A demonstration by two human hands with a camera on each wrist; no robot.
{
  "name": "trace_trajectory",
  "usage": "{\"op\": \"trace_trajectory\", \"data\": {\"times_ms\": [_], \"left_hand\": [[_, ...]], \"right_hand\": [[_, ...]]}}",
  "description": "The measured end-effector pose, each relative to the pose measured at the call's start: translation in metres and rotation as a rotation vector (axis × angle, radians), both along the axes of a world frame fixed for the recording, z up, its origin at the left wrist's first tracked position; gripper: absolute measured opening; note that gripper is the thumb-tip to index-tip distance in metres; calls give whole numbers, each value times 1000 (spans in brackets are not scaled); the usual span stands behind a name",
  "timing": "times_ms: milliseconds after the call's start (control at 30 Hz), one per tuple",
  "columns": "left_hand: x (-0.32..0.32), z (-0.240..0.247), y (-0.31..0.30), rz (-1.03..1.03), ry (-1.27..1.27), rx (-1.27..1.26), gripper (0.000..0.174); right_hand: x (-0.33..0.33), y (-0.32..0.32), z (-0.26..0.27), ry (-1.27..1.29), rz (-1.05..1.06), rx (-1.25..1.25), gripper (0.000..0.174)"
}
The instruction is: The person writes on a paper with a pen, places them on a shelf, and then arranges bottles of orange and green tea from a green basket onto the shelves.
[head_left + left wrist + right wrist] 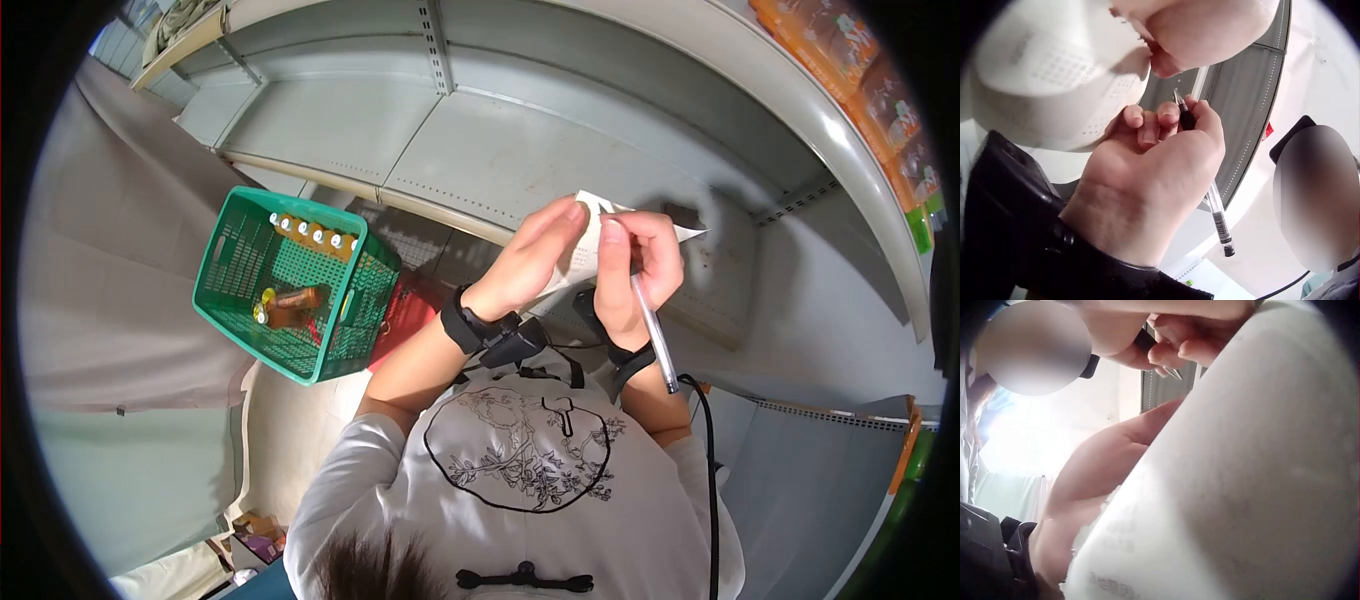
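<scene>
Wearing a printed T-shirt (480, 535). Pinching a clear-barrelled pen (654, 333) between thumb and fingers of the right hand (645, 265), aiming its nib near a printed receipt (580, 265); contact unclear. Gripping that receipt in the left hand (525, 265), out in front of the body. Showing, off left, a green plastic shopping basket (316, 372) with amber bottles (315, 237) inside. Facing a grey metal shelf (520, 145) beyond.

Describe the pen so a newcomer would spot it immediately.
Start at the grey shelf, then drop to the white paper by the person's right hand. The pen slants out below that hand. Its slim, clear barrel with a black end sets it apart from the flat paper and nearby black wrist strap.
</scene>
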State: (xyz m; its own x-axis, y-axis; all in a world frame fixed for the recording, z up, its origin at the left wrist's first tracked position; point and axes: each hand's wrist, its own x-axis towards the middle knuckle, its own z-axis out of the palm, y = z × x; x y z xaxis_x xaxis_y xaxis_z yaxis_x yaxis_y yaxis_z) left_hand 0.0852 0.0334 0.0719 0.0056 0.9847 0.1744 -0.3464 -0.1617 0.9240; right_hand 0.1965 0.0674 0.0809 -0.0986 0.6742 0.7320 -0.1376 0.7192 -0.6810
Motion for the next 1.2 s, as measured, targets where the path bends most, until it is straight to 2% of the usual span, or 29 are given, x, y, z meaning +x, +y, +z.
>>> {"op": "trace_trajectory", "data": {"times_ms": [33, 100, 267, 300, 333, 367, 433, 467, 533, 600, 667, 700, 733, 767, 800, 833, 900, 1033, 1100, 1200], "left_hand": [[1, 0, 1, -7, 1, 6, 28], [2, 0, 2, -16, 0, 16, 28], [7, -14, 9, -7, -41, -31, 27], [8, -18, 11, 19, -93, -29, 28], [4, -27, 15, 54, -28, -37, 28], [3, -35, 14, 79, -49, -43, 28], [0, -40, 12, 79, -54, -57, 29], [0, -41, 11, 87, -145, -75, 30], [-9, -55, 11, 121, -140, -103, 29], [-17, -68, 5, 137, -150, -172, 28], [-16, -86, 0, 121, -334, -209, 25], [-17, -93, -1, 119, -386, -242, 24], [-16, -99, -1, 234, -339, -227, 26], [-13, -106, -3, 345, -289, -211, 31], [-13, -114, -3, 431, -321, -211, 45], [-16, -116, -5, 510, -231, -254, 51], [-20, -130, -3, 629, 5, -232, 52], [-34, -160, -2, 662, 116, -270, 45], [-45, -169, 4, 685, 113, -307, 40], [-55, -183, 16, 725, 193, -405, 28]], "right_hand": [[0, -1, 1, 1, -7, 6, 12], [-1, -6, 2, 17, 37, -151, 13], [2, 1, -10, -13, -21, -127, 15], [4, 11, -20, -44, -104, -47, 16], [7, 18, -21, -79, -179, 34, 19], [19, 23, -14, -270, -222, 35, 24], [28, 49, -18, -453, -289, 193, 12], [29, 52, -22, -473, -197, 21, 11], [32, 49, -28, -490, 26, -298, 12], [30, 49, -38, -600, 104, -377, 11], [28, 52, -48, -693, 203, -480, 10], [27, 58, -50, -716, 228, -478, 10], [24, 65, -54, -742, 288, -465, 9], [23, 75, -57, -764, 343, -451, 9], [22, 90, -57, -818, 403, -362, 8], [21, 107, -63, -857, 356, -421, 6], [16, 146, -83, -919, 392, -478, 5], [-29, 187, -132, -1025, 506, -450, 5], [-61, 195, -154, -1012, 658, -539, 7], [-93, 209, -176, -1236, 671, -464, 10]]}}
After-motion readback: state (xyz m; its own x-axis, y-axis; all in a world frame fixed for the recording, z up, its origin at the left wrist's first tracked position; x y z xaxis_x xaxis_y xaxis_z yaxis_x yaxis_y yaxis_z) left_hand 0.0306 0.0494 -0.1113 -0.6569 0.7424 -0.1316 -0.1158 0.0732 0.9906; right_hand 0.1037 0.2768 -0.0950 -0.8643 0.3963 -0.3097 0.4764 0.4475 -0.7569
